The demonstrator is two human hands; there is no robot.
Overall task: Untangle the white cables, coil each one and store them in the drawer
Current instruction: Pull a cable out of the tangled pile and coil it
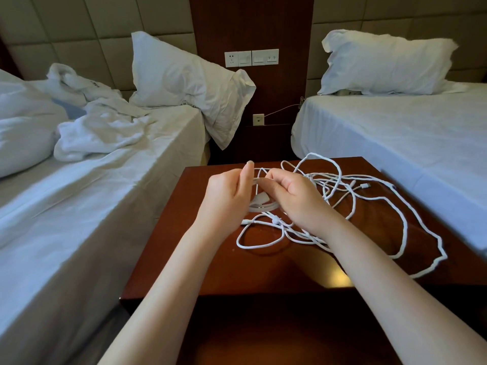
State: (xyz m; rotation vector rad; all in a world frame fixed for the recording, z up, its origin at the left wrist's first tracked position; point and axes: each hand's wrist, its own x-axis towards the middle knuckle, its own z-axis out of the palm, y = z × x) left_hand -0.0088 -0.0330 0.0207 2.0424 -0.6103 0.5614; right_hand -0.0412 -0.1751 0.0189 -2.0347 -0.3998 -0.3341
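Observation:
A tangle of white cables (342, 191) sprawls over the dark wooden nightstand (168, 248), with one thick braided loop (403, 219) reaching its right edge. My left hand (226, 196) holds a small coil of white cable (259, 205) upright above the nightstand, thumb raised along it. Just to its right, my right hand (292, 196) pinches a strand of that same coil, fingers curled. A connector (365, 185) lies among the loose strands. No drawer is visible.
A bed with rumpled white sheets (92, 180) flanks the nightstand on the left, a made bed (395, 133) on the right. Pillows (184, 80) lean at both heads. Wall sockets and switches (251, 58) sit on the wood panel behind.

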